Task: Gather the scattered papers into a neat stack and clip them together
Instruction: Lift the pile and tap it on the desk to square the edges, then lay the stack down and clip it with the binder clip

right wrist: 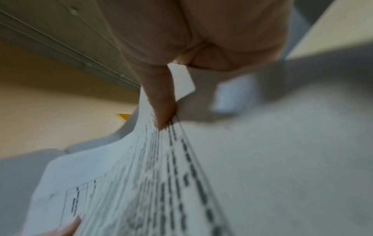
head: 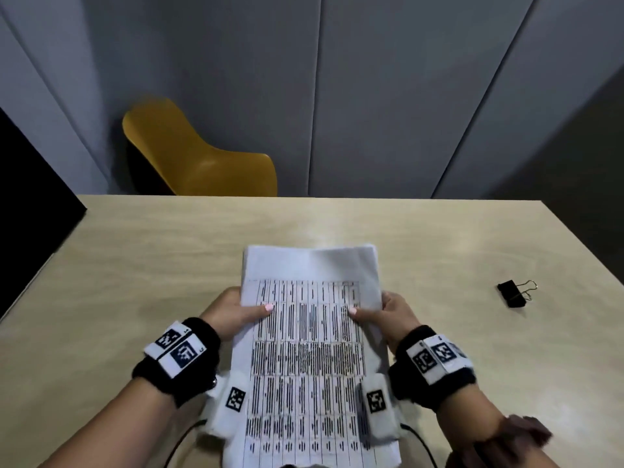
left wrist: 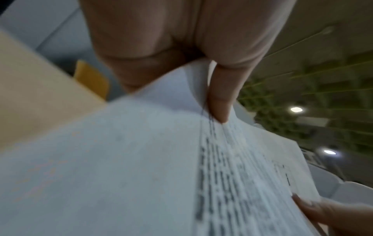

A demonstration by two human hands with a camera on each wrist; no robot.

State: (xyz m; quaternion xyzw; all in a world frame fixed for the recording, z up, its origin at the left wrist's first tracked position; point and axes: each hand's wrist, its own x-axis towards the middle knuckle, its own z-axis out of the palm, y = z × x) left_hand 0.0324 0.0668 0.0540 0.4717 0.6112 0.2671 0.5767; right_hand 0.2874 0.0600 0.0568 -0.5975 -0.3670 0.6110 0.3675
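Papers [head: 309, 332] are gathered into one stack, printed table uppermost, held above the near middle of the table [head: 135, 265]. Sheet edges at the far end of the stack are not fully flush; a few corners show slightly offset. Whether the stack's far edge touches the table cannot be told.

Left hand [head: 233, 314] grips the stack's left long edge, thumb on top of the printed face and fingers curled beneath. Left wrist view confirms it: the thumb [left wrist: 220, 99] presses down on the top sheet while the rest of the hand sits under the papers [left wrist: 121, 159].

Right hand [head: 393, 315] grips the stack's right long edge in the same manner, thumb on top and fingers beneath. Right wrist view shows that thumb [right wrist: 161, 102] bearing on the papers [right wrist: 141, 175], with the opposite hand's fingertip just visible at the far edge.

Black binder clip [head: 514, 293] lies on the table well to the right of the stack, apart from both hands, wire handles pointing right. Its jaws hold nothing.

Yellow chair [head: 199, 157] stands beyond the table's far edge, left of the stack. Grey wall panels [head: 371, 96] rise behind it.
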